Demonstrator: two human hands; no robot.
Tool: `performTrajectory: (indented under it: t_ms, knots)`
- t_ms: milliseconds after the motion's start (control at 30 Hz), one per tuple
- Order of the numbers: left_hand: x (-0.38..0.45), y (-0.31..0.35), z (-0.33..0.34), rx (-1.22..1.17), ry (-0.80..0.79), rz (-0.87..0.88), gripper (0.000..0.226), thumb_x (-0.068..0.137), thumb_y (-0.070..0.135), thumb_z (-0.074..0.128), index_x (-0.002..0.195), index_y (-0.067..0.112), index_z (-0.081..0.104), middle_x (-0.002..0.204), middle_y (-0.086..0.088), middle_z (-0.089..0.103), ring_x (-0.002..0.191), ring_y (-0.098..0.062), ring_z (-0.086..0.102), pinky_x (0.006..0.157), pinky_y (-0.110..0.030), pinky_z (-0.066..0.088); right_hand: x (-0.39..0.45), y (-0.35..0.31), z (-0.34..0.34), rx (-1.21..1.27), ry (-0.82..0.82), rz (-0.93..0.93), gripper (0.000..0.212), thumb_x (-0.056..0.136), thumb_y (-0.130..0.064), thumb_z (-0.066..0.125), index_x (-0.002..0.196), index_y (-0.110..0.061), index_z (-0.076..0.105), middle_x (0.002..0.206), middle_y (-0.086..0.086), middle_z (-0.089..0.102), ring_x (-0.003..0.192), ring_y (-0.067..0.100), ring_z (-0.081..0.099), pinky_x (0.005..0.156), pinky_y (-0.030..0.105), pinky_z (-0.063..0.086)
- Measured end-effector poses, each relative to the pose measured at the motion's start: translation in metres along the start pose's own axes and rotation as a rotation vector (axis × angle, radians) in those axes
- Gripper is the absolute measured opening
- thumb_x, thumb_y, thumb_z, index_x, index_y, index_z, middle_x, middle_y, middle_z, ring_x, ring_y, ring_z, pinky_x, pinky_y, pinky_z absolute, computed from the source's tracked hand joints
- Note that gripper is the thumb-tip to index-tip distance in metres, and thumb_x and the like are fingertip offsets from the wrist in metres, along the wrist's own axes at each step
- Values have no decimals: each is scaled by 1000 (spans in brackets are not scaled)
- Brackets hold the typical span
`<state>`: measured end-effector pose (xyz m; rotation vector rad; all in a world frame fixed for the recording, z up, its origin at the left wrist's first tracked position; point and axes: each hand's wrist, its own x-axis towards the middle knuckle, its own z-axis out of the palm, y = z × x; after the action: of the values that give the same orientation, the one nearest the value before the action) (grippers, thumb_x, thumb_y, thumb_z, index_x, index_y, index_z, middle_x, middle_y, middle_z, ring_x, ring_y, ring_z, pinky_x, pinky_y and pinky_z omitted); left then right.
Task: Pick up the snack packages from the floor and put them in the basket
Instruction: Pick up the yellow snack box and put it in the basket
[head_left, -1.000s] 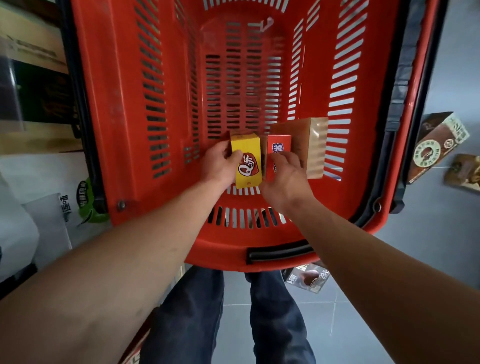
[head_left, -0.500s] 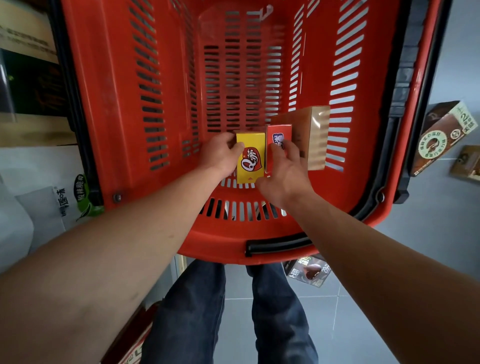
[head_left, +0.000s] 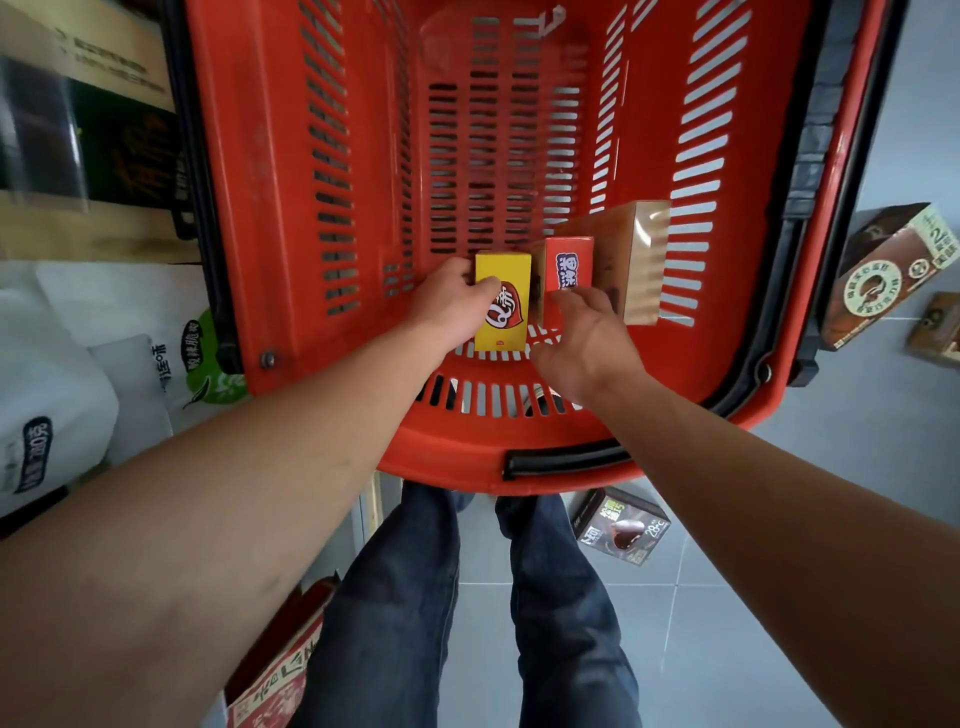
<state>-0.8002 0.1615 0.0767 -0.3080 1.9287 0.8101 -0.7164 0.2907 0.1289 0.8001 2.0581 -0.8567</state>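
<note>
Your left hand (head_left: 451, 306) pinches the yellow box (head_left: 502, 301) by its side edges; your right hand (head_left: 584, 332) hangs spread. Light, stiff cardboard, likely crushable.

basket (head_left: 270, 218): far end cut off by top edge; near wall hides the floor behind it
yellow box (head_left: 503, 306): left side covered by left hand (head_left: 447, 306)
red box (head_left: 569, 265): lower part behind right hand (head_left: 584, 338), print only partly readable
tan box (head_left: 636, 260): label too blurred to read
dark box under basket (head_left: 621, 527): top hidden by basket rim
brown boxes at right (head_left: 883, 275): farthest one cut off by edge
white bags at left (head_left: 62, 374): cut off, text blurred
</note>
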Motion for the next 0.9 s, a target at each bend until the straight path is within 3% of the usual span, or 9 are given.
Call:
performTrajectory:
  t_ms: [100, 300, 400, 500, 633, 800, 900]
  knots:
    - [-10, 5, -2, -1, -3, 0, 48, 77, 44, 56, 119, 22, 64, 112, 2, 72, 100, -20, 68, 90, -46, 56, -5, -2, -2, -27, -6, -1, 61, 89, -21, 60, 146, -16, 40, 152, 5, 33, 138, 29, 37, 112, 39, 38]
    - [-54, 21, -15, 22, 23, 30, 55, 94, 32, 60, 143, 11, 47, 139, -6, 57, 122, -20, 57, 104, -32, 45, -35, -11, -18, -68, 13, -45, 56, 89, -22, 59, 142, -12, 44, 143, 8, 44, 130, 30, 44, 105, 36, 40]
    - [-90, 31, -20, 47, 62, 91, 47, 96, 26, 59, 138, 8, 51, 137, -8, 59, 121, -20, 58, 89, -19, 41, -62, -13, -29, -83, 24, -85, 56, 91, -26, 58, 143, -13, 43, 143, 9, 45, 131, 32, 44, 106, 39, 40]
    - [-130, 38, -23, 69, 84, 123, 38, 96, 21, 59, 131, 6, 57, 130, -8, 62, 116, -17, 59, 73, -16, 38, -95, -12, -39, -113, 25, -110, 54, 91, -28, 55, 141, -14, 45, 141, 11, 47, 126, 35, 48, 106, 41, 43]
    - [-197, 44, -26, 140, 81, 168, 41, 94, 24, 62, 132, 9, 57, 134, -8, 61, 121, -18, 58, 92, -23, 44, -156, -6, -57, -144, 62, -132, 48, 89, -22, 54, 136, -11, 51, 133, 17, 52, 121, 39, 50, 104, 38, 39]
    - [-280, 52, -37, 220, 79, 250, 40, 93, 22, 62, 130, 9, 59, 134, -7, 61, 126, -16, 56, 92, -18, 38, -239, 2, -70, -46, 139, -93, 46, 87, -19, 55, 133, -11, 55, 131, 17, 55, 122, 37, 50, 101, 38, 40]
    - [-322, 53, -44, 313, 91, 299, 48, 91, 29, 63, 135, 12, 56, 138, -6, 59, 128, -17, 55, 102, -24, 39, -287, 1, -71, -4, 191, -71, 51, 87, -21, 57, 137, -14, 51, 134, 15, 52, 124, 37, 48, 100, 37, 40]
